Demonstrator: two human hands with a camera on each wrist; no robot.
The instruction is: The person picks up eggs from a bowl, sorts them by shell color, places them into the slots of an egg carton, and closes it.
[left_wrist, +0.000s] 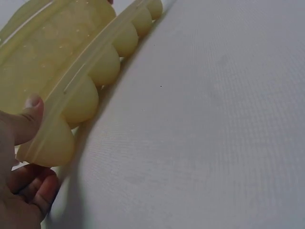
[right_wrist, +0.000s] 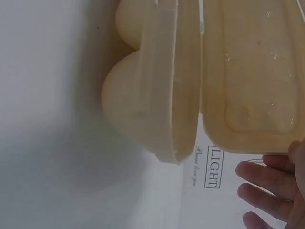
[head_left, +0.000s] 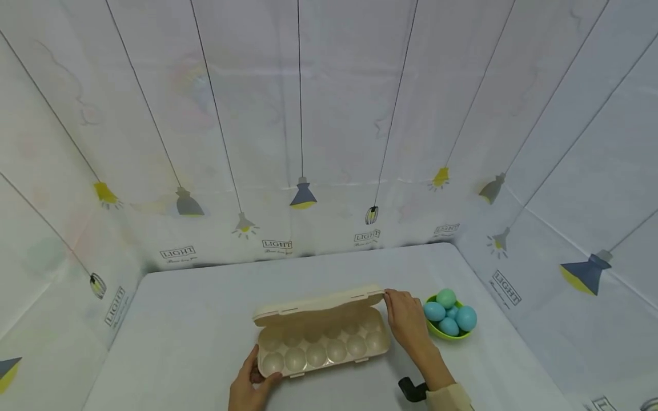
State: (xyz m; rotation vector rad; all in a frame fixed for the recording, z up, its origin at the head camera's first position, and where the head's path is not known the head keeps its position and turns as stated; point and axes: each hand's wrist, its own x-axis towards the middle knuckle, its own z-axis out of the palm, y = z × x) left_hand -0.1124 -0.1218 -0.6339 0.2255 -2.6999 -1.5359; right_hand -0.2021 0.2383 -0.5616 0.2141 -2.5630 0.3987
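A cream plastic egg carton [head_left: 324, 351] with rounded cups in two rows lies in front of me, its lid [head_left: 319, 301] raised along the far side. At the carton's left end, my left hand [head_left: 252, 385] grips the corner, thumb on the rim [left_wrist: 52, 112] and the other fingers curled underneath. My right hand [head_left: 408, 319] pinches the lid's right end between thumb and fingers; in the right wrist view the fingers [right_wrist: 267, 179] show beyond the lid's edge. To the right of that hand, a yellow-green bowl [head_left: 451, 337] holds several blue and green eggs [head_left: 466, 318].
The white table [head_left: 180, 342] meets walls covered with lamp-print sheeting [head_left: 329, 114] at the back and both sides. A black device [head_left: 413, 390] sits at my right wrist, by the beige sleeve [head_left: 451, 398].
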